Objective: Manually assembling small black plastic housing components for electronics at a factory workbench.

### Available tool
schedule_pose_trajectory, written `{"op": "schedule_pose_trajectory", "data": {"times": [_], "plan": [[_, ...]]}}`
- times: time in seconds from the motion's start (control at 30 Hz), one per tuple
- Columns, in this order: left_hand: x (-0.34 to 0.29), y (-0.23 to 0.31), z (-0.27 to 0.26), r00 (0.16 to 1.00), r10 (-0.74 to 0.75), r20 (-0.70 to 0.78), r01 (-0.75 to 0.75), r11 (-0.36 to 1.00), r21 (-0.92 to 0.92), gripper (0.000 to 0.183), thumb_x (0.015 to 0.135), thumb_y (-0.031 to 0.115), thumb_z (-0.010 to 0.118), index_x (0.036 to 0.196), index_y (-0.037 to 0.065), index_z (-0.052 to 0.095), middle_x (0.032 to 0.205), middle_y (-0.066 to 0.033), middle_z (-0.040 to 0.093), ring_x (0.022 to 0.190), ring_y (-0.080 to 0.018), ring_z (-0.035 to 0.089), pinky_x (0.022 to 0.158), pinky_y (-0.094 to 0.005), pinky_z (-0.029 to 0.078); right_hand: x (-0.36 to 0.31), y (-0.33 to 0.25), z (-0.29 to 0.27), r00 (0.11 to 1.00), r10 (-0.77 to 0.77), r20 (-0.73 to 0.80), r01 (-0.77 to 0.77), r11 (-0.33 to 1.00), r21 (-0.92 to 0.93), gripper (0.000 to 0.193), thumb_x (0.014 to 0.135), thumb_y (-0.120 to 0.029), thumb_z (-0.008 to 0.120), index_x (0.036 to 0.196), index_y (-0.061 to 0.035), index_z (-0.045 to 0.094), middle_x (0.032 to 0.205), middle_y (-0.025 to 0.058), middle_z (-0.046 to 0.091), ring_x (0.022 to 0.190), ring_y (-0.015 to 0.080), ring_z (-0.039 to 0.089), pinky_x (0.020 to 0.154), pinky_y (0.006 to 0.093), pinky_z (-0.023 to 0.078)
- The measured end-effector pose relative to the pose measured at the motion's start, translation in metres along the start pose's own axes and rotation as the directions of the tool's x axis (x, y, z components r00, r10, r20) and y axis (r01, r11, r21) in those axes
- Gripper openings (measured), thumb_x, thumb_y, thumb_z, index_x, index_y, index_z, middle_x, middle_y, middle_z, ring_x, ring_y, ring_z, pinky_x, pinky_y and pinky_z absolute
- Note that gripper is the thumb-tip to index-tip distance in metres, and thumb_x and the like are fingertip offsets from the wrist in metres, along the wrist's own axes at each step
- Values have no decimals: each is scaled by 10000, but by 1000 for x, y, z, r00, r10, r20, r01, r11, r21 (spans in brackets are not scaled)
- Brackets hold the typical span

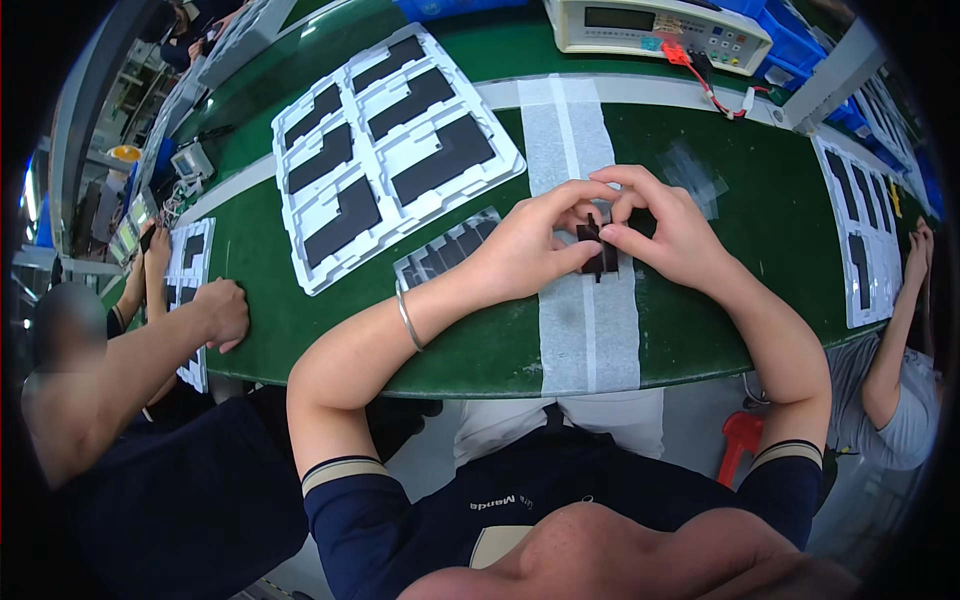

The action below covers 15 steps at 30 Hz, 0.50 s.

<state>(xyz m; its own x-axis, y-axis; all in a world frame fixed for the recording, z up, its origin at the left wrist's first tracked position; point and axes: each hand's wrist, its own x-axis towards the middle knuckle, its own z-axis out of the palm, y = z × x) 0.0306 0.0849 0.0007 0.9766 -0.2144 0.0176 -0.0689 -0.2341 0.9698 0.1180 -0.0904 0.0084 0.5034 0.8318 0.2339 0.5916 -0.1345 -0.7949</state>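
My left hand (pixel 528 245) and my right hand (pixel 672 228) meet over a pale cloth-like strip (pixel 592 350) taped down on the green table. Between their fingertips is a small dark flat piece (pixel 601 262) with narrow tabs at its ends. My left thumb and fingers close on its left side, while the right thumb presses near its upper right. The curled fingers partly cover it. Beside my left wrist lies a clear sheet with grey strips (pixel 440 255). Farther left, a white tray (pixel 368 150) carries several black L-shaped flat pieces (pixel 443 160).
A bench meter (pixel 740 45) with red and black clip leads (pixel 690 65) stands at the back. Clear tape (pixel 692 178) sticks to the table right of the strip. Another white tray (pixel 868 300) lies far right, near a co-worker's hands (pixel 918 248). At left rests a co-worker's fist (pixel 222 312).
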Motion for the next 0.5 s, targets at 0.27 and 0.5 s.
{"op": "schedule_pose_trajectory", "data": {"times": [0.27,0.5], "plan": [[-5,1,0,997,38,65,-16,951,-309,450,788,-73,563,1192,54,411,875,-39,492,845,-121,557,687,-252,503,-4,7,1,994,-21,103,-15,942,337,525,767,-56,601,1249,-45,395,742,42,597,771,120,578,829,297,413],[-3,6,-6,997,26,69,0,933,-361,415,809,-73,542,1196,16,422,913,-50,501,869,-116,523,669,-243,490,4,19,-40,987,87,139,-121,959,257,451,790,-38,594,1218,-28,451,748,5,570,762,73,530,761,227,411]]}}
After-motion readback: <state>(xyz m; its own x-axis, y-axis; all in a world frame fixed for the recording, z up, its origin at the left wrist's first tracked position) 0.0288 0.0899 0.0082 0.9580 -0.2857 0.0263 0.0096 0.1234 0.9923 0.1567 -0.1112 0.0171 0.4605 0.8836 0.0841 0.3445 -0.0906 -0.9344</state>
